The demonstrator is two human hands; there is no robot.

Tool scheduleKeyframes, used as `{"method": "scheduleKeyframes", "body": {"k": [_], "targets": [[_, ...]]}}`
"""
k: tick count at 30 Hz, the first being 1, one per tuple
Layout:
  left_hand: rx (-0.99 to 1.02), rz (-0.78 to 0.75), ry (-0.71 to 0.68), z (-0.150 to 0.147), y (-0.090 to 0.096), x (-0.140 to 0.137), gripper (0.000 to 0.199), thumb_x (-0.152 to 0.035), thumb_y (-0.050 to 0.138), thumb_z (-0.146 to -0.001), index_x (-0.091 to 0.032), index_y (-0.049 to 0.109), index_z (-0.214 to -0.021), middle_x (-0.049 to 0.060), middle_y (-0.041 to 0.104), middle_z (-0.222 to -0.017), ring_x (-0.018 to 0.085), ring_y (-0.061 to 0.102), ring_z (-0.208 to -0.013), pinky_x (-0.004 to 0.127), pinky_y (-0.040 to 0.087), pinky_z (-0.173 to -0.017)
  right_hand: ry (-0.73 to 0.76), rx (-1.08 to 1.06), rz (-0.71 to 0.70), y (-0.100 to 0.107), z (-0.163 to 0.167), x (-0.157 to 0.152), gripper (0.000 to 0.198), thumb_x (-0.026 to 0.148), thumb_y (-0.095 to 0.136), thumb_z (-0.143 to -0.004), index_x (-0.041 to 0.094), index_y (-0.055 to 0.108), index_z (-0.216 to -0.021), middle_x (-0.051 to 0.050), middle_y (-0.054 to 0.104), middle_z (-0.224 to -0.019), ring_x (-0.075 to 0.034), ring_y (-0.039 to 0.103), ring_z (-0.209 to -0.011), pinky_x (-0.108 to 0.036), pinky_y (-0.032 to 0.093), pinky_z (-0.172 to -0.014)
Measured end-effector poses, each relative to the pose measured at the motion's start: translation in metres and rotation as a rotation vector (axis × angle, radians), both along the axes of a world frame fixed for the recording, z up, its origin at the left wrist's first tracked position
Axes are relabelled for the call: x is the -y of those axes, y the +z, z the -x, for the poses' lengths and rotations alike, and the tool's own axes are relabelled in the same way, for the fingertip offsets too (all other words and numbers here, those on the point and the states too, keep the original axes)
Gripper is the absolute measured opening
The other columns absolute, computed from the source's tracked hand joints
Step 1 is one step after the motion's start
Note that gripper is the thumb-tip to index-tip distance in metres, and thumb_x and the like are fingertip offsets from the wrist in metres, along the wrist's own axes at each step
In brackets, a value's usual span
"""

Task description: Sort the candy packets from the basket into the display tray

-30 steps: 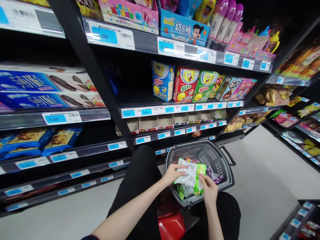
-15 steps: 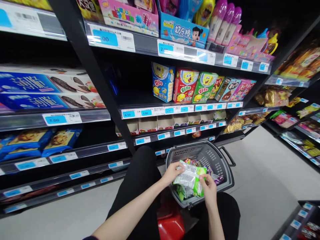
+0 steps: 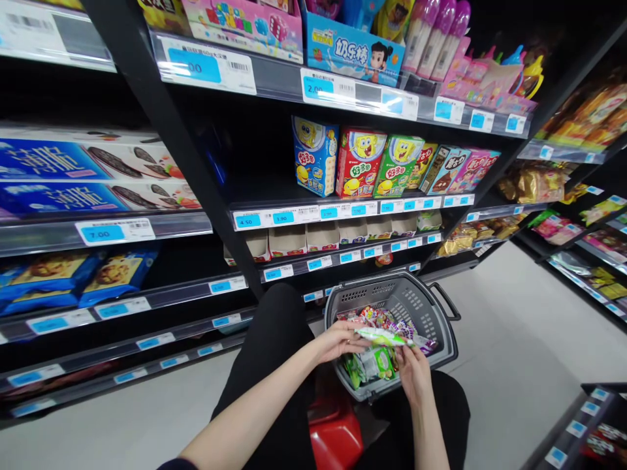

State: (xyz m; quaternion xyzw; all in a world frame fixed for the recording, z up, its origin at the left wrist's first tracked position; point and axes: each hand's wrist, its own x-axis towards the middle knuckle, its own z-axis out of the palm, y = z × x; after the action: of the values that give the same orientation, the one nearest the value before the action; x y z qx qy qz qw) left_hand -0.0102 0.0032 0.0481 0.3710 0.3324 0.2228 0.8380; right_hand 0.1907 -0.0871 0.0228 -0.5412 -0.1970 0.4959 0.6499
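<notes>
A green and white snack bag is held over the grey shopping basket, turned nearly edge-on to me. My left hand grips its left end, fingers closed. At the other end, my right hand pinches the bag's right edge. Beneath it in the basket lie another green and silver bag and several colourful candy packs, some of them purple on the right side. The bag and my hands hide part of the contents.
Black shelves with blue price tags rise ahead, holding biscuit boxes and open cartons. The basket's handle sticks out to the right. A red stool shows between my black-clad legs. Grey floor stretches right.
The green and white bag has tilted from showing its broad back to nearly edge-on, uncovering more of the packs below. Both hands have kept hold of it.
</notes>
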Motion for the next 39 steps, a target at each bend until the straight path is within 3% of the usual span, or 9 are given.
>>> {"method": "scheduleKeyframes", "body": {"k": [5,9,16,21,25,29,32,34,39], "targets": [[-0.205,-0.115,0.035,-0.006,-0.010,0.002,0.022,-0.031,0.067,-0.066,-0.011,0.059,-0.060,0.004,0.064,-0.050,0.012,0.055,-0.037,0.020,0.037,-0.038,-0.050,0.148,0.123,-0.008,-0.004,0.000,0.032,0.042,0.078,-0.054,0.017,0.058,-0.056,0.009,0.039,-0.036,-0.005,0.030,-0.031,-0.019,0.022,-0.031],[-0.330,-0.227,0.106,-0.009,-0.016,0.002,0.035,-0.030,0.068,-0.064,-0.016,0.044,-0.043,-0.006,0.045,-0.027,0.005,0.034,-0.024,0.018,0.022,-0.033,-0.087,0.253,0.182,-0.013,-0.009,0.000,0.030,0.038,0.079,-0.052,0.015,0.059,-0.051,0.006,0.046,-0.041,-0.007,0.037,-0.039,-0.020,0.026,-0.035],[-0.383,-0.196,0.107,-0.009,-0.019,-0.001,0.036,-0.038,0.067,-0.064,-0.016,0.046,-0.046,-0.003,0.051,-0.032,0.010,0.044,-0.028,0.021,0.033,-0.036,-0.064,0.338,0.168,-0.010,-0.003,-0.001,0.035,0.046,0.076,-0.051,0.016,0.058,-0.049,0.003,0.052,-0.043,-0.011,0.044,-0.043,-0.022,0.033,-0.042],[-0.230,-0.090,0.140,-0.006,-0.008,-0.003,0.034,-0.043,0.064,-0.067,-0.009,0.062,-0.069,0.010,0.069,-0.068,0.021,0.066,-0.067,0.033,0.053,-0.061,-0.060,0.304,0.032,-0.005,-0.005,0.001,0.038,0.052,0.070,-0.060,0.015,0.065,-0.063,0.000,0.058,-0.047,-0.012,0.046,-0.041,-0.023,0.032,-0.041],[-0.166,-0.061,0.222,-0.003,-0.004,-0.005,0.041,-0.047,0.059,-0.071,-0.007,0.066,-0.081,0.011,0.069,-0.069,0.022,0.065,-0.067,0.034,0.052,-0.058,-0.033,0.137,-0.057,-0.009,-0.007,0.002,0.046,0.058,0.059,-0.069,0.013,0.067,-0.075,-0.007,0.066,-0.063,-0.016,0.056,-0.051,-0.024,0.037,-0.043],[-0.191,-0.088,0.307,-0.003,-0.010,-0.007,0.036,-0.024,0.076,-0.051,-0.009,0.068,-0.083,0.004,0.067,-0.060,0.015,0.059,-0.055,0.023,0.043,-0.049,0.052,0.232,0.000,-0.014,-0.004,0.000,0.030,0.039,0.076,-0.058,0.015,0.066,-0.074,-0.001,0.063,-0.060,-0.013,0.052,-0.050,-0.022,0.037,-0.043],[-0.183,-0.109,0.329,-0.004,-0.013,-0.008,0.053,-0.014,0.076,-0.046,-0.014,0.065,-0.097,0.000,0.067,-0.059,0.012,0.057,-0.050,0.020,0.039,-0.048,0.030,0.227,-0.029,-0.015,-0.003,-0.001,0.045,0.034,0.076,-0.060,0.021,0.060,-0.099,0.006,0.059,-0.057,-0.011,0.050,-0.048,-0.020,0.037,-0.043],[-0.180,-0.134,0.332,-0.004,-0.012,-0.008,0.045,-0.012,0.075,-0.046,-0.013,0.068,-0.090,-0.001,0.066,-0.056,0.012,0.057,-0.049,0.021,0.039,-0.050,0.002,0.248,-0.039,-0.016,-0.003,-0.002,0.052,0.034,0.076,-0.059,0.022,0.057,-0.106,0.006,0.060,-0.058,-0.011,0.051,-0.049,-0.020,0.038,-0.044],[-0.176,-0.227,0.382,-0.003,-0.009,-0.010,0.013,-0.006,0.073,-0.043,-0.012,0.062,-0.047,0.005,0.070,-0.067,0.020,0.063,-0.074,0.026,0.045,-0.070,0.018,0.317,-0.008,-0.014,-0.004,-0.003,0.026,0.037,0.074,-0.059,0.016,0.067,-0.073,-0.001,0.064,-0.057,-0.012,0.052,-0.043,-0.024,0.040,-0.041]]}}
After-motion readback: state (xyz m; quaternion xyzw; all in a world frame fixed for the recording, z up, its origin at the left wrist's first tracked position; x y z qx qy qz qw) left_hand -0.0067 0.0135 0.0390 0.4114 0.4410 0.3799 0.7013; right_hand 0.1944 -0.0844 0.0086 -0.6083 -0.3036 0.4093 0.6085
